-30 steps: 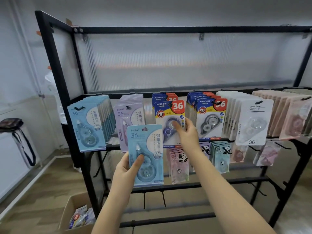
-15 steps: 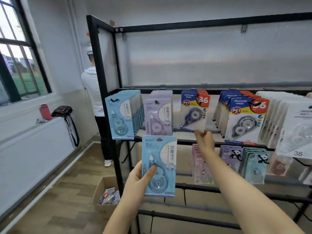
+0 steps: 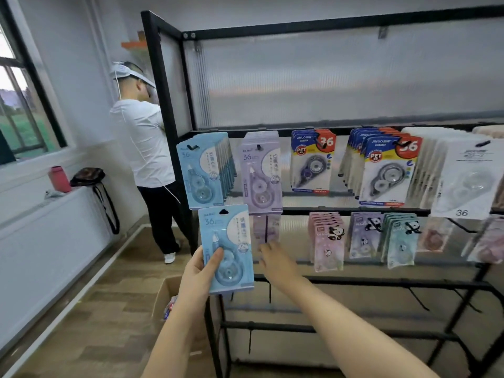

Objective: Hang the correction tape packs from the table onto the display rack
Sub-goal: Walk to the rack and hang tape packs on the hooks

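My left hand grips a light blue correction tape pack by its lower left corner and holds it upright, just below the row of identical blue packs on the black display rack. To the right of the held pack my right hand is empty, fingers loosely extended toward the rack's lower row. Purple packs and a blue-and-yellow pack hang beside the blue row.
More packs fill the upper and lower hooks to the right, including panda-printed ones. A cardboard box with packs sits on the floor at the rack's left foot. A person in a white shirt stands behind the rack's left end.
My right hand has let go of the blue-and-yellow pack, which now hangs on its hook, and dropped down and left beside the held pack. The view has swung left.
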Action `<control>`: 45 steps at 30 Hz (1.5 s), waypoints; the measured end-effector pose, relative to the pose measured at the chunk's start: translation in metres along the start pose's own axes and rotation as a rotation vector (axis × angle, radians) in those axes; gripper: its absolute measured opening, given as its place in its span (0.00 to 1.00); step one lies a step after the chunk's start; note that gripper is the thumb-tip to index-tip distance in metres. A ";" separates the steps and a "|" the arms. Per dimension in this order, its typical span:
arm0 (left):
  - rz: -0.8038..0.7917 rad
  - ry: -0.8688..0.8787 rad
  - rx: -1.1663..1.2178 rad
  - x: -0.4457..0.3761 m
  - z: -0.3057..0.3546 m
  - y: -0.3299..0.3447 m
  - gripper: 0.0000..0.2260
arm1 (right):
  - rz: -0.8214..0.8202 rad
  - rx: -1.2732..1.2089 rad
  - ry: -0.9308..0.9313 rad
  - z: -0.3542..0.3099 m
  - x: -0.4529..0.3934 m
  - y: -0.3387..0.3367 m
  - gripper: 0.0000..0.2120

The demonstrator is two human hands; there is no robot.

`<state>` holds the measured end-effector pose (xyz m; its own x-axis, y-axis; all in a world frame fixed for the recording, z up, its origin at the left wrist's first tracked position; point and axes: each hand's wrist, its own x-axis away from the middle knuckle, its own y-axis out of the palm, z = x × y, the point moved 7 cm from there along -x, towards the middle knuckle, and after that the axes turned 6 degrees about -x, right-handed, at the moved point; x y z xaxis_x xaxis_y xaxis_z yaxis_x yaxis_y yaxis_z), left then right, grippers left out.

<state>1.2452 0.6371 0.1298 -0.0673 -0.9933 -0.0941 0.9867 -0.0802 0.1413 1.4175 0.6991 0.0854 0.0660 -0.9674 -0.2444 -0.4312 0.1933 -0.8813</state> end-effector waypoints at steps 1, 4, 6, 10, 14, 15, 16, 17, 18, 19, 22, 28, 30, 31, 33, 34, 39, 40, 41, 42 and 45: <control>-0.006 0.018 0.000 -0.005 0.005 -0.007 0.14 | 0.000 0.038 -0.028 -0.014 -0.002 0.003 0.15; -0.022 0.079 -0.006 -0.019 0.024 -0.025 0.09 | 0.011 0.039 -0.041 -0.045 -0.011 0.013 0.12; -0.043 0.126 -0.010 -0.030 0.039 -0.036 0.08 | 0.017 -0.008 -0.034 -0.062 -0.018 0.020 0.11; -0.073 0.209 0.004 -0.057 0.072 -0.053 0.05 | -0.005 0.070 -0.025 -0.087 -0.032 0.029 0.12; -0.132 0.248 -0.012 -0.082 0.092 -0.052 0.08 | -0.020 0.112 0.002 -0.095 -0.044 0.035 0.13; -0.149 0.243 -0.016 -0.088 0.093 -0.051 0.09 | -0.018 0.117 0.011 -0.096 -0.044 0.035 0.13; -0.158 0.235 -0.016 -0.093 0.093 -0.050 0.09 | -0.019 0.134 0.019 -0.096 -0.045 0.036 0.13; -0.161 0.226 -0.014 -0.099 0.092 -0.050 0.08 | -0.024 0.152 0.030 -0.095 -0.045 0.037 0.13; -0.161 0.217 -0.004 -0.104 0.092 -0.050 0.08 | -0.029 0.159 0.040 -0.095 -0.045 0.039 0.13; -0.162 0.210 0.012 -0.109 0.091 -0.051 0.07 | -0.028 0.153 0.052 -0.094 -0.046 0.040 0.13; -0.160 0.184 0.072 -0.123 0.089 -0.054 0.06 | -0.026 0.155 0.082 -0.093 -0.046 0.043 0.14; -0.230 0.197 0.063 -0.137 0.085 -0.050 0.07 | -0.031 0.199 0.105 -0.093 -0.044 0.052 0.14; -0.229 0.209 0.031 -0.142 0.086 -0.048 0.06 | -0.026 0.205 0.108 -0.095 -0.043 0.053 0.14; -0.226 0.206 0.023 -0.145 0.084 -0.048 0.05 | -0.028 0.213 0.110 -0.095 -0.043 0.053 0.14; -0.220 0.185 0.010 -0.150 0.077 -0.048 0.06 | -0.044 0.212 0.120 -0.094 -0.041 0.057 0.14; -0.214 0.177 -0.015 -0.153 0.072 -0.050 0.08 | -0.053 0.208 0.125 -0.093 -0.040 0.058 0.13; -0.200 0.148 -0.234 -0.157 0.041 -0.061 0.10 | -0.116 0.248 0.155 -0.085 -0.029 0.063 0.13; -0.191 0.130 -0.284 -0.155 0.033 -0.064 0.09 | -0.125 0.252 0.156 -0.084 -0.026 0.063 0.14; -0.181 0.115 -0.333 -0.154 0.024 -0.068 0.07 | -0.129 0.248 0.165 -0.082 -0.023 0.063 0.14; -0.175 0.102 -0.377 -0.152 0.015 -0.073 0.06 | -0.141 0.236 0.182 -0.080 -0.020 0.065 0.14; -0.182 0.103 -0.568 -0.142 -0.009 -0.091 0.05 | -0.186 0.187 0.208 -0.085 -0.011 0.071 0.15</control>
<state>1.1666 0.7859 0.1217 -0.2555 -0.9525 -0.1660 0.8871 -0.1627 -0.4319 1.3100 0.7097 0.0603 -0.0650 -0.9979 -0.0015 -0.2550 0.0180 -0.9668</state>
